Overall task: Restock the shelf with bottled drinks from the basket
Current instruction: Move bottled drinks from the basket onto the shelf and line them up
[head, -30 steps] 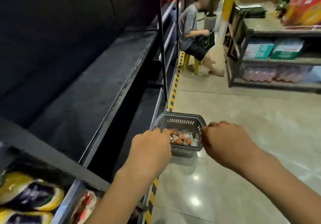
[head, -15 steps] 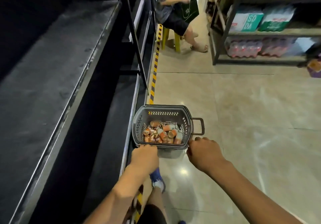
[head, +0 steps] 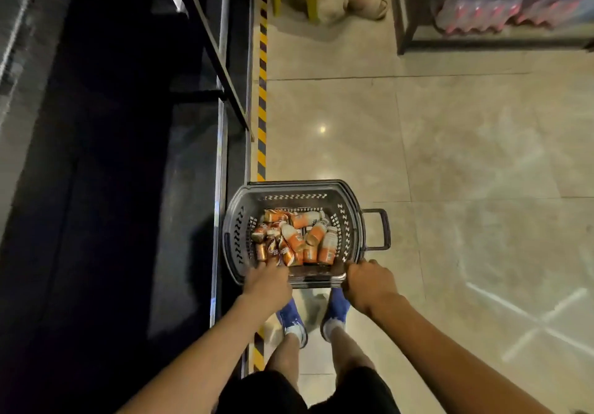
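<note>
the basket [head: 352, 208] sits at lower centre of the frame, just beside the dark shelf [head: 180, 221], with the orange-labelled bottles [head: 294, 237] jumbled inside it. my right grip [head: 369, 283] is curled round its near right corner, and my left grip [head: 268, 280] reaches over the near rim, but i cannot tell if it has closed on anything. i'd worry about grabbing into that heap: a bottle tugged from under others could slip, and a one-sided pull could tip the basket.
</note>
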A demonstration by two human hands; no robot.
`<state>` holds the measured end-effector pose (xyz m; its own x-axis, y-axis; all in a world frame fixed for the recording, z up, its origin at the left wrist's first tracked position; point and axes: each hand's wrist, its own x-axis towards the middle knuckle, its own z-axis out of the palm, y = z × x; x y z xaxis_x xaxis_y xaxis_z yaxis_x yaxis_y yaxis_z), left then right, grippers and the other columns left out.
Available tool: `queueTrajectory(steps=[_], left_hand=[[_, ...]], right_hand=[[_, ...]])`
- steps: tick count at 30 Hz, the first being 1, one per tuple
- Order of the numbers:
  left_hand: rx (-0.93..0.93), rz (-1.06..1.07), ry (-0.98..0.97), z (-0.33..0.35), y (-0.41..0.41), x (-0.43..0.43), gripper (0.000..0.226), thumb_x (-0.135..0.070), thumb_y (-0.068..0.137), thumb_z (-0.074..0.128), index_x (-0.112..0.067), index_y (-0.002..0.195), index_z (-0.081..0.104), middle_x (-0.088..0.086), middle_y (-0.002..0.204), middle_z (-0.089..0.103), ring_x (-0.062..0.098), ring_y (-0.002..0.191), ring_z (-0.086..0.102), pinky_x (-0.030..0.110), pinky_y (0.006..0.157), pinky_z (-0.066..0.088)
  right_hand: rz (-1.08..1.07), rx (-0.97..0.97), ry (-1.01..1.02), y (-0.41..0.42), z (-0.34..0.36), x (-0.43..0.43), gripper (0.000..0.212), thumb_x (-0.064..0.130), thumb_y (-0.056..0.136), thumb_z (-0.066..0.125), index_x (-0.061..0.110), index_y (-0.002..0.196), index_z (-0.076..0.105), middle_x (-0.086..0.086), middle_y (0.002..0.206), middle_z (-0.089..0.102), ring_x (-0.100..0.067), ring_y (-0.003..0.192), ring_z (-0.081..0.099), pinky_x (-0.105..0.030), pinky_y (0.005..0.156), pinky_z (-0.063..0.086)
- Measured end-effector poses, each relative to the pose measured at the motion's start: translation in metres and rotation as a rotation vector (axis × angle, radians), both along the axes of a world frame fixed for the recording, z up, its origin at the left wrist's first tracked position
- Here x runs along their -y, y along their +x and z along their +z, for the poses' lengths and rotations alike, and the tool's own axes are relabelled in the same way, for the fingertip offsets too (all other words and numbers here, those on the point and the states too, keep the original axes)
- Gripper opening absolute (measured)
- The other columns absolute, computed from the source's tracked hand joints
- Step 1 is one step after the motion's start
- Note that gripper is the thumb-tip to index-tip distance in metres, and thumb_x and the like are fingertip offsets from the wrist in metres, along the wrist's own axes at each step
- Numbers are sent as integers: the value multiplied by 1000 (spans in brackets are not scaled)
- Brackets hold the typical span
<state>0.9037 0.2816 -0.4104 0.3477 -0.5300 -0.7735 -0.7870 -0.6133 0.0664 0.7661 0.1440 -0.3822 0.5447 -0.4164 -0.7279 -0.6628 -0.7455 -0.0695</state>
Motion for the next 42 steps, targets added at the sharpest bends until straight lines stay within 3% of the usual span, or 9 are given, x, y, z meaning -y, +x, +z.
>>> queueTrajectory(steps=[10,15,20,26,31,33,35,38,42], left_hand=[[-84,19,73,-246,44,54,29,-37,97,49,-17,116,62,5,118,63,25,111,59,37,88,45],[-78,64,92,-366,57,64,30,-40,95,51,-21,115,61,1,115,64,23,109,61,35,86,49],[-250,572,48,-473,72,79,45,-49,88,62,-22,123,57,3,115,67,24,103,64,34,86,52],[-159,1043,65,-570,87,113,93,-57,84,66,-6,151,27,16,140,52,36,127,52,37,101,47],[2,1113,186,-606,94,136,110,-74,64,70,-7,145,40,13,137,55,33,120,58,36,79,51],[43,1088,213,-621,95,141,109,-76,52,75,-12,137,51,11,129,60,29,110,64,30,56,45],[73,1083,220,-627,94,145,104,-68,54,80,-11,136,52,12,128,60,29,107,64,27,48,39],[74,1128,156,-620,93,142,102,-59,65,80,-9,144,39,14,133,56,35,111,63,35,64,45],[-50,1124,33,-586,86,122,103,-53,69,81,-8,146,29,16,130,59,39,115,59,38,83,48]], right_hand=[[-65,-120,129,52,-264,44,62,27,89,62,11,143,37,-12,135,49,-32,123,50,-42,93,49],[-89,-167,128,63,-393,50,52,19,97,48,8,146,31,-16,146,41,-32,132,41,-43,100,46],[-800,-97,330,77,-489,56,54,38,94,56,9,135,36,-15,130,54,-32,118,55,-35,94,44],[-1217,35,237,84,-573,49,108,52,71,80,11,148,16,-20,141,41,-36,125,48,-40,100,44],[-1222,63,227,88,-606,43,146,52,54,90,18,154,-11,-20,157,16,-39,143,21,-56,114,28],[-1190,115,204,80,-619,43,138,46,56,91,22,153,-4,-17,152,25,-34,138,30,-52,110,35],[-1182,171,215,71,-625,45,120,44,61,87,23,150,9,-11,142,39,-29,127,43,-48,103,45],[-1309,162,199,71,-628,48,77,41,78,76,21,135,30,-6,124,53,-20,99,57,-40,77,54],[-1350,158,222,76,-605,42,71,41,66,82,27,110,28,-8,107,54,-26,89,61,-43,73,58]])
